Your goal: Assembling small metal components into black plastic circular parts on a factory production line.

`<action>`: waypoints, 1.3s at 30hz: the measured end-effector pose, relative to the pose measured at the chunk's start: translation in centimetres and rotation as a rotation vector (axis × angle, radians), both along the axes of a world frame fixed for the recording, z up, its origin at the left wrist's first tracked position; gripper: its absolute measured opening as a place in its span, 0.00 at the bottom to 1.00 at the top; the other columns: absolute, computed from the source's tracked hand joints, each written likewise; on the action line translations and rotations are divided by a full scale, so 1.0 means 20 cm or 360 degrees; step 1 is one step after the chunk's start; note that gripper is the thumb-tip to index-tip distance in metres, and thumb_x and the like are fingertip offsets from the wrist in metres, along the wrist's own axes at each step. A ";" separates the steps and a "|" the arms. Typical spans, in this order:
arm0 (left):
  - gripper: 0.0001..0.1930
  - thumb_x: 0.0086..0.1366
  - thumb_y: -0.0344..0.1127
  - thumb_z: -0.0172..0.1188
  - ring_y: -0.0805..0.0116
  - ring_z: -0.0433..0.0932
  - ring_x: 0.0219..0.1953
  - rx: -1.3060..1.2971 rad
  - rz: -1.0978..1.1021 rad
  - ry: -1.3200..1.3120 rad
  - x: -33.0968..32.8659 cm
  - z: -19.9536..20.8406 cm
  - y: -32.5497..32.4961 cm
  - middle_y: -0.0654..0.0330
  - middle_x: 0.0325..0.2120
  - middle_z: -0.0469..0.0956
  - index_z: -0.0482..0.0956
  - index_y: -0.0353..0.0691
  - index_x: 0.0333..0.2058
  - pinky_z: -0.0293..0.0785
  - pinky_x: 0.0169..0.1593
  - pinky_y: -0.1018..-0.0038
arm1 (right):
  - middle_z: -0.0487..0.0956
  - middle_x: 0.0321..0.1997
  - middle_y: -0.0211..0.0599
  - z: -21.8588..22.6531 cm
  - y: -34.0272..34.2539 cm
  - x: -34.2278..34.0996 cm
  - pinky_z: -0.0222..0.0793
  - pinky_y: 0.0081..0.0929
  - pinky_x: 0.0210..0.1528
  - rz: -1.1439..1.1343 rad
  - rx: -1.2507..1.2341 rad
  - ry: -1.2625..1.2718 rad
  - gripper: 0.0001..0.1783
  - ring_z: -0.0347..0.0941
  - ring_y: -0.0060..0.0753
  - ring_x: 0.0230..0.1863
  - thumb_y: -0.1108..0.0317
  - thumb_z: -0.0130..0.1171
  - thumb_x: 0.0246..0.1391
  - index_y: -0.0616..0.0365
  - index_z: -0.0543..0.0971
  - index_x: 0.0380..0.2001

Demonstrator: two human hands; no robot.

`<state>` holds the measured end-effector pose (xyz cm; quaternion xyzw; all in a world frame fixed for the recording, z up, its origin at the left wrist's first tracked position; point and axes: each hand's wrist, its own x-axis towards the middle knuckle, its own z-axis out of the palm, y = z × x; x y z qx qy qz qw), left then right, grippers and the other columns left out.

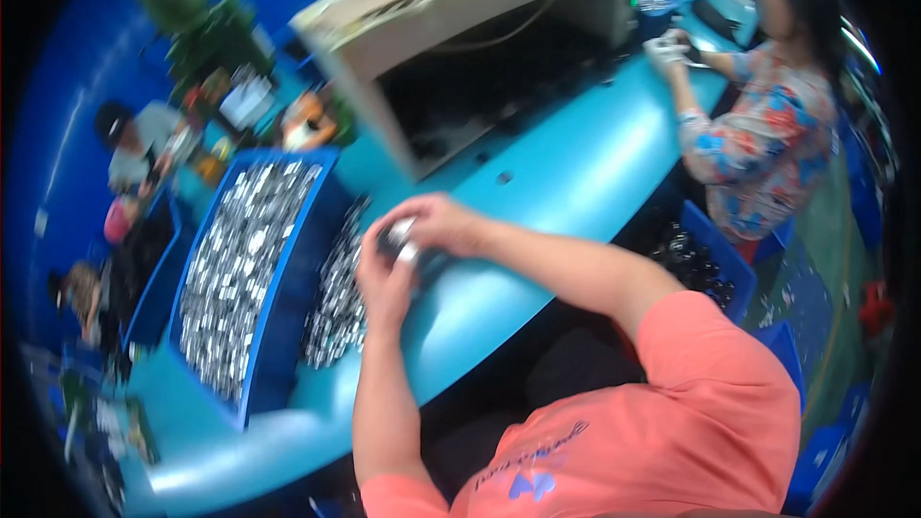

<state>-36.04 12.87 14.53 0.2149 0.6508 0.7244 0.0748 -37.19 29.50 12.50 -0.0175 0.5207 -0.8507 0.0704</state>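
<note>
Both of my hands meet above the teal tabletop, a little left of the middle of the view. Between them is a small black-and-silver part (397,239), mostly covered by fingers and blurred, so its exact kind cannot be made out. My left hand (383,280) is closed around its near side. From the right, my right hand (439,223) curls its fingers over the top of the same part. Just left of my hands lies a loose heap of small black-and-silver parts (336,302) on the table.
A blue bin (257,364) full of small silvery parts stands left of the heap. Beyond my hands is a pale box-shaped housing (360,67) with a dark opening. A co-worker (758,134) works at the right; another blue bin (739,293) holds dark round parts.
</note>
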 end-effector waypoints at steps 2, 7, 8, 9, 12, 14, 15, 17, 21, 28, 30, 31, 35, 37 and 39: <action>0.25 0.64 0.23 0.62 0.78 0.77 0.33 -0.0039 0.0034 0.0047 0.00 -0.02 0.01 0.62 0.41 0.78 0.70 0.39 0.59 0.70 0.27 0.83 | 0.81 0.47 0.37 0.03 0.02 0.02 0.76 0.27 0.49 0.0114 0.0051 0.0140 0.22 0.78 0.27 0.47 0.71 0.63 0.55 0.63 0.79 0.53; 0.24 0.62 0.20 0.63 0.74 0.79 0.42 -0.0083 0.0085 0.0241 -0.03 -0.10 0.02 0.60 0.45 0.78 0.71 0.36 0.57 0.76 0.42 0.80 | 0.81 0.46 0.35 0.04 0.04 0.03 0.76 0.25 0.47 0.0161 0.0072 0.0192 0.23 0.78 0.25 0.45 0.69 0.66 0.53 0.63 0.79 0.52; 0.24 0.61 0.19 0.64 0.73 0.79 0.45 -0.0084 0.0088 0.0251 -0.03 -0.09 0.02 0.59 0.46 0.78 0.72 0.36 0.56 0.77 0.46 0.78 | 0.81 0.46 0.35 0.03 0.04 0.03 0.76 0.24 0.46 0.0165 0.0069 0.0203 0.23 0.78 0.25 0.45 0.69 0.66 0.53 0.63 0.79 0.52; 0.24 0.60 0.20 0.64 0.71 0.79 0.47 -0.0093 0.0079 0.0215 -0.03 -0.09 0.02 0.58 0.46 0.78 0.72 0.35 0.56 0.77 0.49 0.76 | 0.81 0.45 0.35 0.02 0.04 0.02 0.76 0.24 0.46 0.0175 0.0078 0.0214 0.23 0.77 0.24 0.45 0.68 0.66 0.53 0.63 0.79 0.53; 0.24 0.59 0.20 0.66 0.70 0.78 0.48 -0.0100 0.0072 0.0192 -0.02 -0.09 0.01 0.58 0.47 0.78 0.73 0.35 0.54 0.77 0.53 0.74 | 0.80 0.47 0.34 0.00 0.05 0.03 0.75 0.24 0.46 0.0225 0.0131 0.0200 0.24 0.77 0.24 0.46 0.67 0.66 0.54 0.62 0.78 0.54; 0.24 0.58 0.20 0.66 0.70 0.79 0.48 -0.0118 0.0093 0.0230 -0.01 -0.09 0.01 0.58 0.46 0.78 0.74 0.35 0.54 0.77 0.52 0.74 | 0.79 0.50 0.35 0.02 0.04 0.04 0.74 0.25 0.50 0.0280 0.0172 0.0188 0.26 0.76 0.25 0.49 0.65 0.65 0.56 0.62 0.76 0.57; 0.24 0.58 0.20 0.67 0.70 0.79 0.48 -0.0130 0.0107 0.0244 -0.01 -0.09 0.01 0.59 0.46 0.78 0.74 0.36 0.54 0.77 0.52 0.74 | 0.79 0.51 0.35 0.03 0.04 0.04 0.74 0.25 0.51 0.0298 0.0193 0.0187 0.26 0.76 0.25 0.51 0.65 0.64 0.56 0.62 0.76 0.58; 0.24 0.59 0.20 0.66 0.70 0.79 0.48 -0.0168 0.0115 0.0272 -0.01 -0.08 0.00 0.58 0.46 0.78 0.73 0.35 0.54 0.77 0.52 0.75 | 0.78 0.53 0.35 0.04 0.04 0.04 0.73 0.26 0.53 0.0319 0.0236 0.0192 0.27 0.75 0.26 0.53 0.64 0.63 0.57 0.62 0.75 0.59; 0.24 0.60 0.19 0.65 0.70 0.79 0.49 -0.0225 0.0108 0.0360 -0.02 -0.09 0.00 0.58 0.47 0.77 0.71 0.34 0.55 0.78 0.52 0.75 | 0.78 0.53 0.35 0.03 0.04 0.04 0.73 0.27 0.53 0.0321 0.0285 0.0219 0.26 0.75 0.27 0.53 0.63 0.62 0.58 0.61 0.75 0.59; 0.24 0.60 0.20 0.65 0.70 0.79 0.48 -0.0291 0.0166 0.0416 -0.04 -0.11 -0.01 0.58 0.47 0.77 0.71 0.34 0.55 0.77 0.52 0.75 | 0.79 0.52 0.35 0.04 0.04 0.04 0.75 0.26 0.48 0.0321 0.0349 0.0168 0.25 0.75 0.25 0.51 0.63 0.61 0.59 0.60 0.75 0.59; 0.24 0.61 0.20 0.65 0.70 0.79 0.48 -0.0289 0.0162 0.0429 -0.04 -0.11 -0.01 0.58 0.46 0.77 0.70 0.34 0.55 0.77 0.52 0.75 | 0.79 0.51 0.35 0.04 0.04 0.04 0.75 0.25 0.47 0.0325 0.0362 0.0157 0.25 0.75 0.25 0.51 0.63 0.61 0.59 0.59 0.75 0.59; 0.24 0.61 0.20 0.65 0.70 0.79 0.48 -0.0287 0.0156 0.0426 -0.04 -0.11 -0.01 0.58 0.46 0.77 0.70 0.34 0.55 0.77 0.52 0.75 | 0.79 0.51 0.34 0.04 0.04 0.04 0.75 0.25 0.47 0.0323 0.0364 0.0157 0.25 0.75 0.25 0.50 0.63 0.61 0.59 0.59 0.75 0.59; 0.24 0.61 0.20 0.65 0.70 0.79 0.48 -0.0274 0.0143 0.0388 -0.03 -0.10 -0.01 0.57 0.46 0.77 0.70 0.33 0.55 0.77 0.52 0.75 | 0.79 0.51 0.34 0.03 0.04 0.04 0.75 0.25 0.47 0.0316 0.0344 0.0178 0.25 0.75 0.25 0.50 0.63 0.61 0.59 0.60 0.75 0.59; 0.24 0.61 0.20 0.65 0.70 0.79 0.48 -0.0261 0.0144 0.0381 -0.03 -0.10 -0.01 0.57 0.46 0.77 0.70 0.33 0.55 0.78 0.52 0.74 | 0.79 0.51 0.34 0.03 0.04 0.04 0.75 0.25 0.47 0.0317 0.0342 0.0184 0.26 0.76 0.25 0.50 0.63 0.61 0.59 0.61 0.75 0.59; 0.24 0.61 0.20 0.65 0.70 0.79 0.48 -0.0252 0.0142 0.0378 -0.03 -0.10 0.00 0.57 0.46 0.77 0.70 0.33 0.56 0.78 0.52 0.75 | 0.79 0.51 0.35 0.03 0.04 0.04 0.75 0.25 0.47 0.0304 0.0348 0.0197 0.26 0.76 0.25 0.50 0.64 0.61 0.59 0.61 0.75 0.59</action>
